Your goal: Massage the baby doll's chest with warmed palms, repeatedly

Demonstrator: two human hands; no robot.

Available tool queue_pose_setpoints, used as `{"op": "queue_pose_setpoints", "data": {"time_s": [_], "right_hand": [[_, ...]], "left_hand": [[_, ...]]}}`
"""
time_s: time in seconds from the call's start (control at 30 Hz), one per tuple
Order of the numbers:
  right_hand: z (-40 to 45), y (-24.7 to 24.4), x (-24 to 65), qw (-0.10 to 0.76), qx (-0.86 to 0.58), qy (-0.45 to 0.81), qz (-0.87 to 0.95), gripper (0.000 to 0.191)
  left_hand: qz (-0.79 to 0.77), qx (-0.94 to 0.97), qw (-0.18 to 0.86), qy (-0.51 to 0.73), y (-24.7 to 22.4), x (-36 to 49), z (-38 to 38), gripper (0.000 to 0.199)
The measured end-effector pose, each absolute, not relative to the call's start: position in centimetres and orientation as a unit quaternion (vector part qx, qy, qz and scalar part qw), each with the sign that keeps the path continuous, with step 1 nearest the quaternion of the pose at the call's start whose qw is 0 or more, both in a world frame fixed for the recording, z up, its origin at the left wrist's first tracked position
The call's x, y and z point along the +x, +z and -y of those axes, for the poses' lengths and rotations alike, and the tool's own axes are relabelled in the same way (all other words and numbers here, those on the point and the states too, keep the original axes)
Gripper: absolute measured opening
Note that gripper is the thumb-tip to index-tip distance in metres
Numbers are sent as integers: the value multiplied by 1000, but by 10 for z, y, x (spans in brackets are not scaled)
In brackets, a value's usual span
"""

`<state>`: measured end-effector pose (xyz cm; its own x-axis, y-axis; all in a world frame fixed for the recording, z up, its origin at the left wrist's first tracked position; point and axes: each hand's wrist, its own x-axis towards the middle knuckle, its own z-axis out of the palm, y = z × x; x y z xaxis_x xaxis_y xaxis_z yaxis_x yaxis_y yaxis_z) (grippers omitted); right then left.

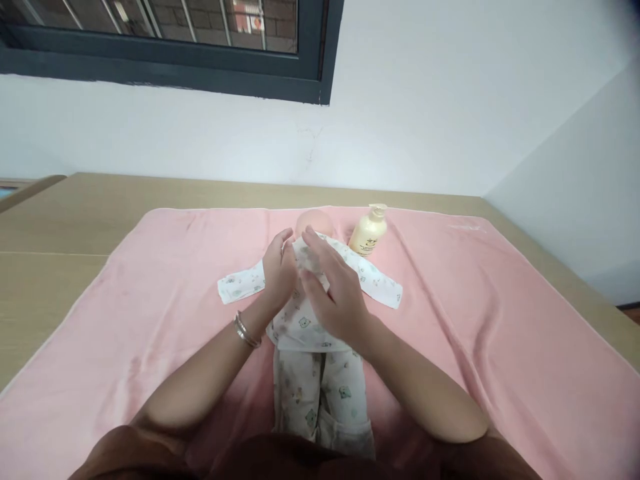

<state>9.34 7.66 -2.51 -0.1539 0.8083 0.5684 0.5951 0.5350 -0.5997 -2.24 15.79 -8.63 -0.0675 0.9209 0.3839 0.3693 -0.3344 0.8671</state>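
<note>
Left hand (280,270) and right hand (339,290): both unclenched, fingers extended, palms turned toward each other across a narrow gap. Location: over the upper part of a white printed top (306,337); contact with fabric not determinable from this view. Bangles (244,330) around left wrist. Doll (314,221) dressed in top and printed trousers (343,390), laid roughly midway between left and right edges of pink blanket (150,280); head near far edge, legs toward near edge, sleeves spread sideways. Pump bottle (369,232) near far edge, right of head, just beside right-hand sleeve.
</note>
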Motion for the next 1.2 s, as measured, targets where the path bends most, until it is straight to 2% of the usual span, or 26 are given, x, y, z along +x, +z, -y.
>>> {"op": "queue_pose_setpoints", "data": {"time_s": [0.07,0.2,0.4,0.63,0.83,0.97,1.07,1.2], "right_hand": [[-99,-50,97,398,-545,133,726,51],[-131,-84,105,316,-565,109,754,52],[-158,-89,113,251,-565,91,781,49],[-137,-93,111,228,-623,71,745,59],[-128,-88,109,220,-561,69,795,50],[-144,-87,120,220,-620,92,748,52],[-142,-90,118,212,-661,52,718,59],[-127,-92,105,197,-592,20,781,55]], "left_hand": [[-537,618,257,513,-99,-22,-177,37],[-530,663,231,476,-119,-20,-186,37],[-533,676,200,467,-128,-19,-182,34],[-541,682,191,453,-126,-19,-182,31],[-539,692,193,439,-125,-20,-183,33],[-543,694,190,434,-125,-20,-183,34],[-542,703,188,420,-125,-20,-183,34],[-543,716,170,404,-124,-21,-185,34]]}}
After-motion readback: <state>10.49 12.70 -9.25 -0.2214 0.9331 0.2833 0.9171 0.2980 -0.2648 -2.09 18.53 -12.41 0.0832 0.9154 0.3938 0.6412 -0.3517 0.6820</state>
